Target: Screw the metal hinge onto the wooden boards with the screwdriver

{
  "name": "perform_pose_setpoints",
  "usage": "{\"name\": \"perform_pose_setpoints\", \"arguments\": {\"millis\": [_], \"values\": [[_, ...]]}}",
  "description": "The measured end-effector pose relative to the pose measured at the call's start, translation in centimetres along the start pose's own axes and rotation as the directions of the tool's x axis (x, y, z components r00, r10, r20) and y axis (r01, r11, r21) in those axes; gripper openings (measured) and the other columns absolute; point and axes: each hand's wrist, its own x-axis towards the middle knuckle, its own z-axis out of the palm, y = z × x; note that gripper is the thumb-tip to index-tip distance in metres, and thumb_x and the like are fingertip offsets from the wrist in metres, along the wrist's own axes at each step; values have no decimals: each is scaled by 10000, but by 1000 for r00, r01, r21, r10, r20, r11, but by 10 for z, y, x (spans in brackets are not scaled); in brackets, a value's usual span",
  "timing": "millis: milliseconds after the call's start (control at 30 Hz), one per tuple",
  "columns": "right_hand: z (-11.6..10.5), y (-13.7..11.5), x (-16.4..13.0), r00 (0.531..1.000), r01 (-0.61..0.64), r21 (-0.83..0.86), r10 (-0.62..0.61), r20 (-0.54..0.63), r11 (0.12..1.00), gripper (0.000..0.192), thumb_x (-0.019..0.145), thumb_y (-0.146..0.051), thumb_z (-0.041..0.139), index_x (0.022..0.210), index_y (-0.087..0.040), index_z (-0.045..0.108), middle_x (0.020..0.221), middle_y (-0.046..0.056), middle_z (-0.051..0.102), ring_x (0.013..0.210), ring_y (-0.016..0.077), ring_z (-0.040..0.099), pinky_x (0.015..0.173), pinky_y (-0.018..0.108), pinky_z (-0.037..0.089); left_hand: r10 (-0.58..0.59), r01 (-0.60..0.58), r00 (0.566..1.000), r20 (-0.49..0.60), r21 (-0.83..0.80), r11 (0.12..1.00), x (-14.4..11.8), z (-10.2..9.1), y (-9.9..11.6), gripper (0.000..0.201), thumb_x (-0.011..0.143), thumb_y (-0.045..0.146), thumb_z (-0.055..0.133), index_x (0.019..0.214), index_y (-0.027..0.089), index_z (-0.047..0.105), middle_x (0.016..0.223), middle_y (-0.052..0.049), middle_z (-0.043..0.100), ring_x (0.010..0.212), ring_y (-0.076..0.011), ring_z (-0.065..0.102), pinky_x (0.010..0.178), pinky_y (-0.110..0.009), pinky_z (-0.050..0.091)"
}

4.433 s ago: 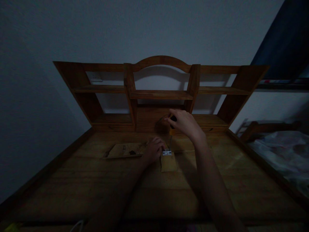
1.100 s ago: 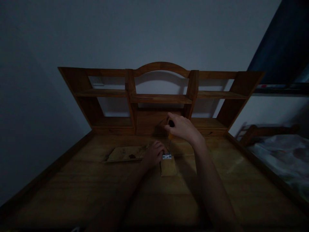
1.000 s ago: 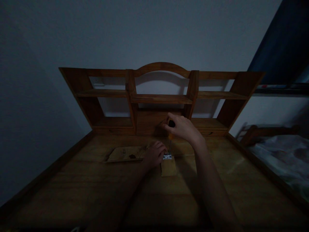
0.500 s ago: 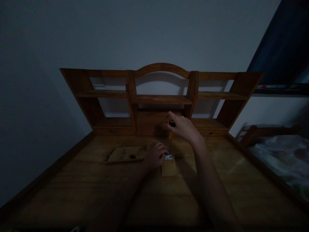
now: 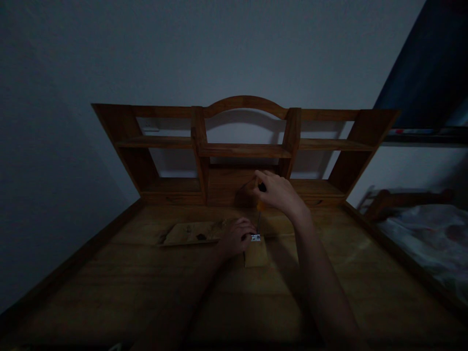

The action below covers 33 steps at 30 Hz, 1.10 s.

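Note:
My right hand [image 5: 276, 190] is closed around the handle of an upright screwdriver [image 5: 260, 205], which looks orange and black. Its thin shaft points down to a small silver metal hinge [image 5: 255, 238]. The hinge lies at the far end of a small flat wooden piece [image 5: 256, 254] on the desk. From the left, my left hand [image 5: 237, 237] has its curled fingers and thumb against the hinge's left end; its fingertips are partly hidden. A long rough-edged board [image 5: 193, 232] runs to the left behind and beneath this hand.
Along the back of the wooden desk [image 5: 146, 287] stands a wooden shelf unit [image 5: 244, 150] against the wall. Raised rims edge the desk on both sides. At the right is a bed-like frame [image 5: 413, 197] with a plastic-looking cover [image 5: 431, 234]. The light is dim.
My right hand has shifted very slightly and its grip on the screwdriver handle has turned a little. My left hand and the hinge stay almost in place.

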Motion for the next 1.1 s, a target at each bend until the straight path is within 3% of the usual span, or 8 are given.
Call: {"name": "perform_pose_setpoints", "arguments": {"millis": [233, 433, 533, 667, 833, 1100], "values": [[2, 2, 1, 1000, -7, 5, 7, -13, 1000, 287, 930, -432, 480, 1073, -209, 588, 1069, 76, 667, 967, 245, 634, 772, 330, 416, 0, 0, 1000, 0, 27, 1000, -1, 2, -4, 314, 843, 82, 481, 999, 195, 730, 1019, -36, 723, 1082, -216, 559, 972, -400, 458], [0, 2, 2, 999, -34, -32, 33, -8, 999, 254, 922, -323, 462, 1101, -194, 587, 1094, 88, 663, 968, 244, 637, 785, 331, 414, -5, 5, 1000, 8, 22, 1000, -1, -2, -1, 322, 850, 84, 474, 1018, 200, 723, 1043, -38, 715, 1094, -214, 558, 976, -397, 458], [-1, 0, 1, 999, -47, -23, 47, -7, 999, 309, 909, -358, 484, 1140, -170, 568, 1128, 109, 660, 995, 265, 635, 793, 342, 418, -9, 8, 1000, 10, 17, 1000, 0, -2, 0, 322, 842, 79, 476, 1016, 201, 718, 1046, -40, 713, 1097, -217, 554, 979, -405, 458], [-1, 3, 0, 999, -44, -38, 44, -11, 998, 289, 952, -428, 446, 1052, -200, 592, 1019, 83, 692, 951, 256, 646, 738, 328, 412, 13, -13, 1000, -10, 8, 1000, 1, 0, 0, 328, 832, 74, 467, 1005, 200, 715, 1036, -49, 707, 1088, -221, 555, 974, -418, 462], [-2, 3, 0, 999, -30, -44, 29, -16, 999, 230, 916, -315, 475, 1090, -211, 582, 1074, 79, 659, 950, 237, 636, 786, 324, 411, 29, -29, 1000, -9, 26, 999, 1, 0, -1, 317, 823, 69, 480, 1002, 190, 712, 1048, -56, 689, 1084, -216, 550, 979, -410, 455], [2, 6, 1, 999, -43, -33, 43, -10, 999, 267, 936, -381, 452, 1103, -207, 566, 1062, 81, 683, 963, 268, 647, 739, 336, 408, 32, -31, 999, -6, 28, 999, 0, -2, -1, 304, 849, 90, 473, 987, 195, 723, 1054, -56, 678, 1082, -218, 543, 974, -407, 452]]}}
